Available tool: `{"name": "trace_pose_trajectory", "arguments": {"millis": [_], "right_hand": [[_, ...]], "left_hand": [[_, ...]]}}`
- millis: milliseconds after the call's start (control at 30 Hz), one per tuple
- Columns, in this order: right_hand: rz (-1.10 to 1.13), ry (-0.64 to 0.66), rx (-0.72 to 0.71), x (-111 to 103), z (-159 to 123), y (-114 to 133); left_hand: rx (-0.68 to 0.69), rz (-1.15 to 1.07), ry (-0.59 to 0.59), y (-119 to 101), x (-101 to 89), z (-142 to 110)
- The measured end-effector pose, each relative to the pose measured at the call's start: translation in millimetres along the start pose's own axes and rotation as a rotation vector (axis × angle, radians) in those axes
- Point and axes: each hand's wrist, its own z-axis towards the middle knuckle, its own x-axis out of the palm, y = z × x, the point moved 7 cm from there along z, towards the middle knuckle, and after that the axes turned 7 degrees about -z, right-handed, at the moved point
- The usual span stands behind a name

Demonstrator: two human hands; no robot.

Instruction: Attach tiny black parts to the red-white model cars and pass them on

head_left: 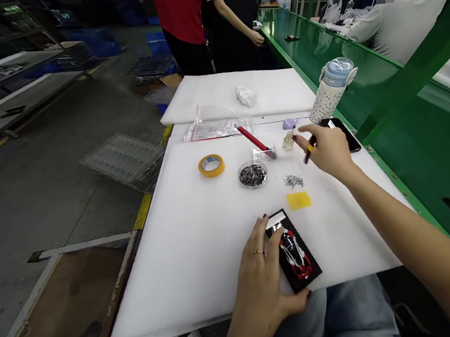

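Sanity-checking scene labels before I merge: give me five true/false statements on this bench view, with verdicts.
1. The left hand grips the black base that carries the model car. True.
2. The right hand holds the roll of tape. False: it holds a dark tool with a yellow band.
3. The yellow pad lies between the pile of dark slivers and the black base. True.
4. The round clear dish is empty. False: it contains many small dark pieces.
5. The spotted bottle has a red lid. False: its lid is blue.
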Motion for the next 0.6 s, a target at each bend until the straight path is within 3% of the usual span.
{"name": "trace_pose_trajectory", "arguments": {"millis": [133,267,367,433,533,600], "right_hand": [[-0.077,-0.019,-0.044,13.8,30.4,11.4],[0.035,-0.25,-0.219,-22.8,13.4,18.8],[0.287,-0.472,-0.313,-55.0,-30.6,19.4],[0.605,-0.495,-0.173,-57.0,-66.9,8.3],[1.177,-0.21,0.25,-12.9,-119.9,-5.3],[1.353,-0.073,0.49,16.2,-150.7,-5.9]], "left_hand": [[-0.006,-0.014,0.086,5.9,-2.8,2.8],[-0.003,0.013,0.079,4.6,-5.7,5.1],[-0.007,0.033,0.071,1.3,-7.5,5.8],[-0.007,0.034,0.085,-0.4,-7.8,6.1],[-0.002,0.046,0.092,-1.8,-9.4,7.1],[0.003,0.069,0.089,-2.2,-10.6,7.9]]}}
